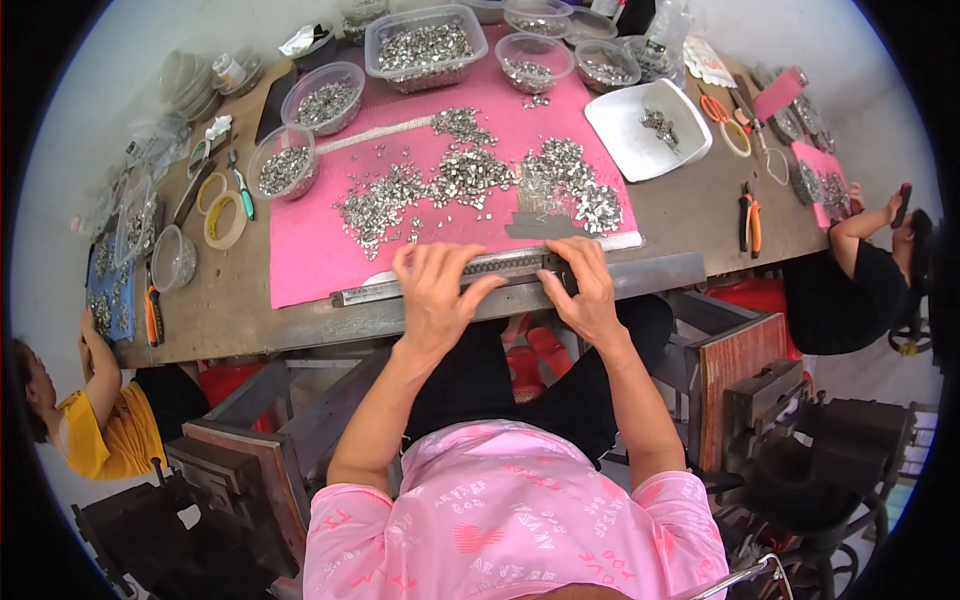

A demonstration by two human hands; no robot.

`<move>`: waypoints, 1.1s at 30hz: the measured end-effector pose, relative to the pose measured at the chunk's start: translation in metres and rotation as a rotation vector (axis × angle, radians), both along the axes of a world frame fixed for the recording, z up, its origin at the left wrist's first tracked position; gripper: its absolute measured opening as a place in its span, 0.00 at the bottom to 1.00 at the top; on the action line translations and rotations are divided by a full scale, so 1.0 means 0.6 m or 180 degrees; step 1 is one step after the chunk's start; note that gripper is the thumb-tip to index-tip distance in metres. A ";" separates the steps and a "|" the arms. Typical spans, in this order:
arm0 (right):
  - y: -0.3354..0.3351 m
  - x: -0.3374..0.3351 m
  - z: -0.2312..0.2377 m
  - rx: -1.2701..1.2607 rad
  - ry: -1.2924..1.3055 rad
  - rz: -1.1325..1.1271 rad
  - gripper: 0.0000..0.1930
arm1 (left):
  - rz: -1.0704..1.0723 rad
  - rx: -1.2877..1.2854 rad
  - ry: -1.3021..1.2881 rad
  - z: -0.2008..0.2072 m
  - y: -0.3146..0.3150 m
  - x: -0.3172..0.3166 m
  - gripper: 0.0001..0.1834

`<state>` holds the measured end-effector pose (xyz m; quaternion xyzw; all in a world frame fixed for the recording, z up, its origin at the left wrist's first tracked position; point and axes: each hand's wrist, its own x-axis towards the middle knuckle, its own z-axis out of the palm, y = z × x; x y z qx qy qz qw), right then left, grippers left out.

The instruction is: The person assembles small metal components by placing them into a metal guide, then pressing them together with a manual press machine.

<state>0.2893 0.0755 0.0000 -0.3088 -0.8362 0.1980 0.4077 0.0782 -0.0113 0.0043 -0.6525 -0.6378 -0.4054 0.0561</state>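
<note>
A long, narrow metal strip (375, 293) lies along the near edge of the pink mat (310, 255), with a dark row of small, chain-like pieces (505, 266) in its middle. My left hand (437, 295) curls its fingers over the strip's far side, thumb stretched along the near side. At the other end of the row, my right hand (583, 295) grips the strip between thumb and bent fingers. A small dark block shows partly under the right fingers. Just beyond the hands, loose shiny metal pieces (470, 175) lie in heaps beside a flat grey strip (540, 226).
Clear tubs (372, 55) of metal pieces stand at the back; a white tray (600, 118) is at right. Orange-handled pliers (754, 225), scissors (738, 140) and tape rolls (226, 228) lie on the table. A metal bar (660, 272) edges it. People sit at both sides.
</note>
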 end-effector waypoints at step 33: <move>0.014 0.004 0.018 -0.0011 -0.0407 0.0241 0.17 | -0.0352 -0.0497 0.0425 0.005 -0.027 -0.072 0.23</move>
